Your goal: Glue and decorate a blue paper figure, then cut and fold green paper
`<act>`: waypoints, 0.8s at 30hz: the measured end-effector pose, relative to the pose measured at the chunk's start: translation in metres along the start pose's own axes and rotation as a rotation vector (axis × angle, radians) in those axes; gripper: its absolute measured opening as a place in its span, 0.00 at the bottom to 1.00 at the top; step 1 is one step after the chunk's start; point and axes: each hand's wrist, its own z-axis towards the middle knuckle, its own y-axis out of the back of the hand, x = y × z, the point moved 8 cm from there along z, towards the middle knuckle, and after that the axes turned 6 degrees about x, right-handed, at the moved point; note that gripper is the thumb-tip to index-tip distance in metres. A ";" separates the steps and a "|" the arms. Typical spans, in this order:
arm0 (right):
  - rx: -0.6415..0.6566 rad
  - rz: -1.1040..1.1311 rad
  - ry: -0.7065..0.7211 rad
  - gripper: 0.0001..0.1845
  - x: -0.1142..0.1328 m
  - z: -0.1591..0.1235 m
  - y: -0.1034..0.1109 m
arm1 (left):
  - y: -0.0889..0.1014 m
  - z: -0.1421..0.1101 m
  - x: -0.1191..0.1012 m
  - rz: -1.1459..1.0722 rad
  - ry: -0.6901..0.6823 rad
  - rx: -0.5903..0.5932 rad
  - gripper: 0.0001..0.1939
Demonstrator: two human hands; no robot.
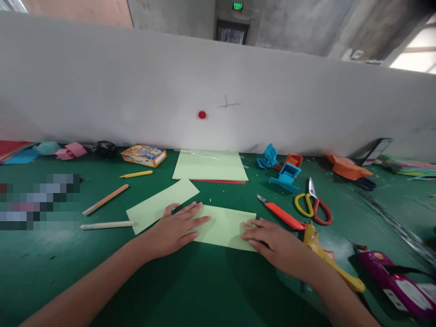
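Flat on the green table lies a pale green paper strip (221,225), between my two hands. My left hand (180,225) rests on its left end with the fingers spread. On its right end lie the outstretched fingers of my right hand (269,238). A second pale green strip (160,202) lies slanted behind my left hand, partly hidden by it. Farther back, a stack of pale green sheets (211,165) has a red sheet edge showing below it. Neither hand grips anything.
Right of the paper are an orange utility knife (286,215), scissors (313,202), a yellow glue gun (327,259) and a purple device (395,281). On the left lie pencils (106,200) and a yellow crayon (136,174). A small box (144,155) and folded blue paper (287,176) stand near the white partition (136,91).
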 end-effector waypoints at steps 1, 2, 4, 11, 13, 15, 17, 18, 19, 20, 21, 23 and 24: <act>-0.022 -0.044 -0.002 0.22 0.005 0.003 0.001 | -0.001 0.000 0.001 0.005 0.004 0.004 0.25; -0.042 -0.097 -0.007 0.23 0.010 0.006 0.003 | -0.001 0.000 0.001 0.007 0.009 0.009 0.25; -0.067 -0.207 -0.039 0.23 0.019 0.012 0.005 | -0.001 0.000 0.000 0.012 0.015 0.003 0.24; -0.026 -0.458 -0.127 0.27 0.057 0.044 0.009 | 0.004 -0.001 -0.005 0.036 -0.007 -0.068 0.26; 0.008 -0.480 -0.129 0.31 0.064 0.059 0.007 | 0.004 -0.001 -0.005 0.032 -0.007 -0.053 0.26; 0.034 -0.477 -0.078 0.34 0.070 0.076 0.006 | 0.004 0.000 -0.006 0.038 -0.007 -0.033 0.26; 0.060 -0.463 0.010 0.37 0.076 0.092 0.005 | 0.005 0.001 -0.008 0.061 -0.001 -0.006 0.25; 0.081 -0.457 0.036 0.40 0.077 0.099 0.005 | 0.005 0.002 -0.008 0.074 0.003 0.008 0.25; 0.106 -0.455 0.050 0.42 0.077 0.105 0.005 | 0.006 0.002 -0.008 0.085 0.009 0.018 0.25; 0.126 -0.456 0.054 0.44 0.076 0.109 0.005 | 0.006 0.003 -0.008 0.088 0.013 0.022 0.25; 0.142 -0.459 0.052 0.44 0.074 0.113 0.005 | 0.007 0.003 -0.009 0.085 0.014 0.018 0.25; 0.151 -0.467 0.051 0.43 0.074 0.116 0.006 | 0.008 0.004 -0.009 0.063 0.016 0.006 0.25; 0.148 -0.469 0.047 0.42 0.073 0.116 0.006 | 0.009 0.004 -0.009 0.050 0.021 0.001 0.24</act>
